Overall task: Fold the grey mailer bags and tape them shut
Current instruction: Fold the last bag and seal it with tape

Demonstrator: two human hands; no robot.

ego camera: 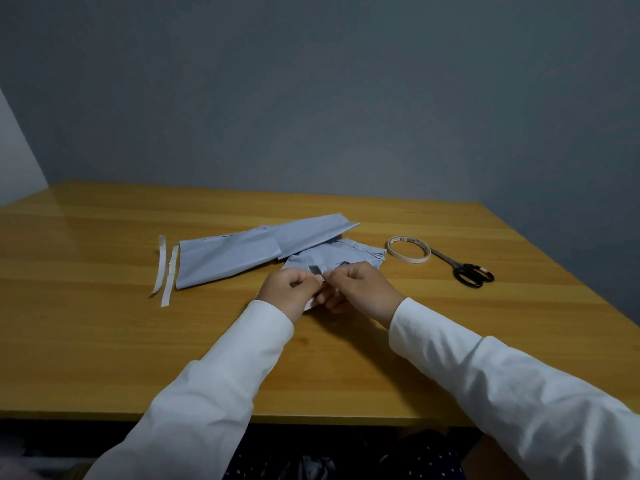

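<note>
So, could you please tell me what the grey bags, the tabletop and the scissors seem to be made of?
The grey bags look like thin matte plastic film: they crease sharply and lie limp. The tabletop appears to be wood or wood-look laminate, with visible grain and a soft sheen. The scissors have dark, probably metal blades and glossy black handles, likely plastic.

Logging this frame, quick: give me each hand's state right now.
Left hand: fingers curled, pinching a small strip at the folded mailer bag.
Right hand: fingers curled, pinching the same strip.
</note>
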